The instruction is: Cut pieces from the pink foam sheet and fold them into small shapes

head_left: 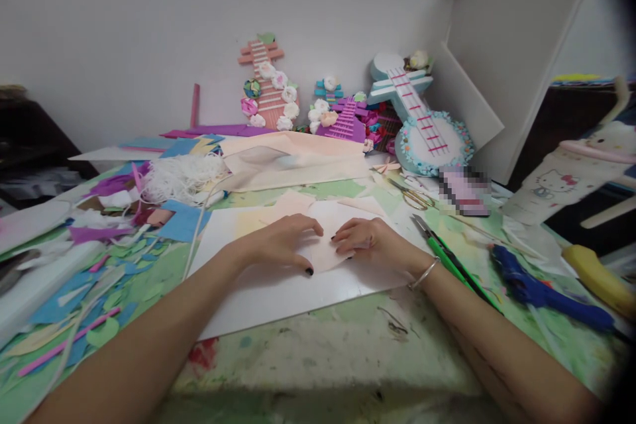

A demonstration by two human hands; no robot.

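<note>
A pale pink paper piece (325, 261) lies on a white board (248, 308) in front of me. My left hand (283, 238) is at its left side, thumb and fingers spread apart and nothing held between them. From the right, my right hand (365, 242) rests over the paper with bent, slightly parted fingers, its fingertips on or just above the surface. More peach paper (293, 204) shows behind my hands at the board's far edge. How far the pale piece runs under my right hand is hidden.
Right of the board lie a green-handled cutter (460, 271), gold-handled scissors (417, 199) and a blue glue gun (541, 295). Paper scraps (124, 278) and white shredded strands (181, 175) cover the left side. Decorated guitar-shaped crafts (427, 126) stand against the wall. A lidded cup (556, 179) stands far right.
</note>
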